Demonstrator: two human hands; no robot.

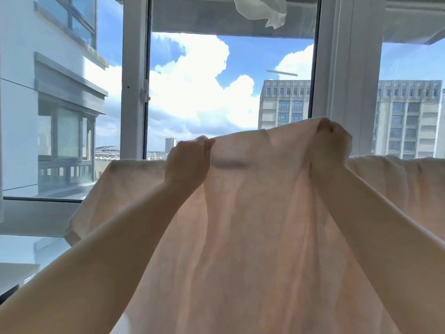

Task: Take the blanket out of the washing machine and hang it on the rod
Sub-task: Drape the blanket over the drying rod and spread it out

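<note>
Both hands on raised blanket

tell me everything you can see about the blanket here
The blanket is a thin, pale peach-pink cloth, soft and lightly wrinkled, with daylight glowing through it. It fills the lower middle of the view in front of the window. The left hand and the right hand each pinch its top edge and lift it into a raised span. To either side its edge runs lower and level, draped over something hidden. One corner hangs at lower left.
</note>
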